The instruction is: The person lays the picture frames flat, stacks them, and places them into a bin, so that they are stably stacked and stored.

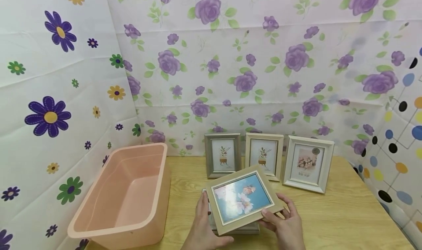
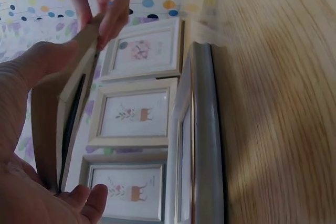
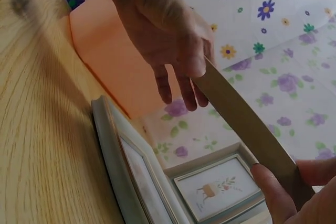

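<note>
Head view: tan frame (image 1: pixel 242 198) is being grasped by fingers of right hand (image 1: pixel 287 222) at four o'clock, left hand (image 1: pixel 205 223) at eight; probably light, stiff, breakable, best being held by edges.

White wall cloth (image 1: pixel 245 79), 12 o'clock in head view: purple-rose, green-leaf print. White side cloth (image 1: pixel 62 92), 9 o'clock: purple, green, yellow flowers. Dotted cloth (image 1: pixel 399 153), 3 o'clock: black, blue, orange, yellow on white. Tub (image 1: pixel 113 191), 8 o'clock: plain pink. Frame (image 1: pixel 243 198), 5 o'clock: beige around blue picture (image 1: pixel 262 195).
</note>
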Demonstrator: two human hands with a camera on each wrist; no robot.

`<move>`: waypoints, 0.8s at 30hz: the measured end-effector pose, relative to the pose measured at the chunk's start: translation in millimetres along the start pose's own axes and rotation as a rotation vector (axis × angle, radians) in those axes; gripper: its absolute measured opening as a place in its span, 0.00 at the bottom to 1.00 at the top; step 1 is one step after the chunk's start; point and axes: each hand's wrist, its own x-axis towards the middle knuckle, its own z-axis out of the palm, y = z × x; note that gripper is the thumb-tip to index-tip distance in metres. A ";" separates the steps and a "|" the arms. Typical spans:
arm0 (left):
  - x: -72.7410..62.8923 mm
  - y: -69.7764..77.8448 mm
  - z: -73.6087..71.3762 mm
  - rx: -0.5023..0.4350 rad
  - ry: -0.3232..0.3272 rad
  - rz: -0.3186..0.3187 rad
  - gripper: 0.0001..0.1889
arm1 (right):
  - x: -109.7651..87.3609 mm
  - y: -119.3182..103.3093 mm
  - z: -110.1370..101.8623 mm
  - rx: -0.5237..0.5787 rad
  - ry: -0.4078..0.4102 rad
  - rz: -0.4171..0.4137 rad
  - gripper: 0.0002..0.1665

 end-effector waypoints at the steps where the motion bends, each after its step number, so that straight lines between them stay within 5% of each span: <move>1: 0.8 -2.0 -0.2 0.003 0.008 0.007 0.80 | -0.2 0.1 1.6 -0.013 -0.005 0.008 0.53; 7: 8.4 -14.1 -8.3 0.012 0.011 0.007 0.78 | 0.4 1.8 6.2 -0.168 -0.045 0.012 0.62; 16: 20.6 -34.6 -18.3 0.059 -0.012 0.018 0.78 | 4.5 3.5 7.1 -0.653 -0.048 -0.129 0.63; 24: 26.2 -54.9 -20.7 0.052 -0.050 -0.002 0.78 | 9.0 17.8 8.3 -0.795 -0.054 -0.193 0.63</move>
